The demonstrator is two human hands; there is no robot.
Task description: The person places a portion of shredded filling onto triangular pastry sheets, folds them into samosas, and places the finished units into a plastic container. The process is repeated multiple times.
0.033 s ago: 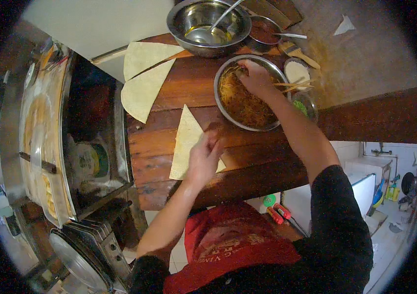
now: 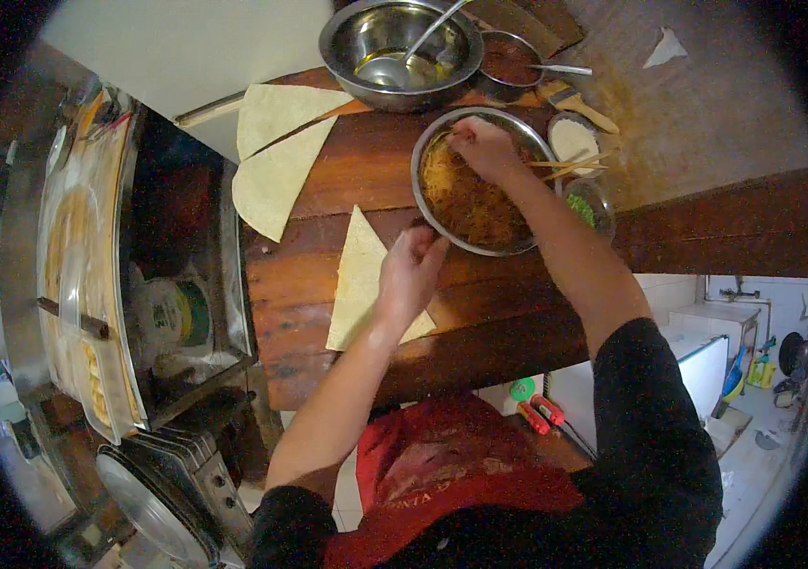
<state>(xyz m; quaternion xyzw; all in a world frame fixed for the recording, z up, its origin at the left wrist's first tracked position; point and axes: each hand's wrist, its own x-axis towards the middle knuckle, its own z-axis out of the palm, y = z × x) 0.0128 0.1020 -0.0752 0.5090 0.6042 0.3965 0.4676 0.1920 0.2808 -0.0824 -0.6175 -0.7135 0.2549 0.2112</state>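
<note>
My right hand [image 2: 485, 150] is inside a steel bowl [image 2: 415, 180], its fingers pinched together on yellow-brown shredded filling [image 2: 480, 204] near the far left side. At the near left rim of that bowl, my left hand [image 2: 412, 270] has its fingers and thumb curled against the edge; its grip there is partly hidden. Below the left hand and wrist lies a pale triangular dough sheet [image 2: 355, 280], partly covered by them. Two more dough pieces, one [image 2: 281, 114] behind the other [image 2: 283, 182], lie farther left on the wooden table [image 2: 300, 284].
A larger steel bowl with a ladle [image 2: 385, 71] stands at the back. Around the filling bowl are a pot of dark red paste [image 2: 508, 59], a brush [image 2: 579, 106], a white-filled bowl [image 2: 573, 140], chopsticks [image 2: 579, 164] and chopped greens [image 2: 581, 207]. A floured board [image 2: 77, 218] is at left.
My left hand has moved up and right from over the dough triangle to the bowl's rim. My right hand has shifted slightly left within the bowl, its fingers drawn together.
</note>
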